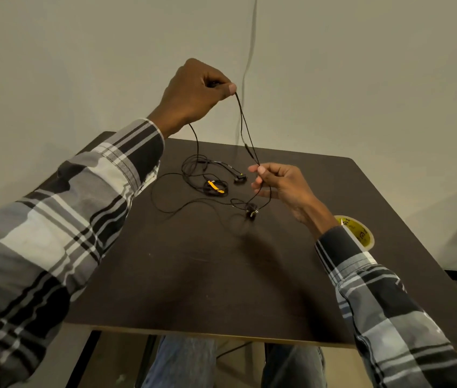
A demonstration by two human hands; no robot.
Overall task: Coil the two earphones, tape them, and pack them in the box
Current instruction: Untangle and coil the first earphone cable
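A: The earphone cable is stretched above the dark worktop, left hand fingers pinching its top, right hand pinching lower down.

B: Keep loops even, tension light; the second earphone lies far-centre.

A plain, sparsely furnished room, more makeshift workstation than home or shop: a small dark laminate table on black metal legs pushed against a bare off-white wall, a thin cable running down that wall, and a tape roll at the table's edge.
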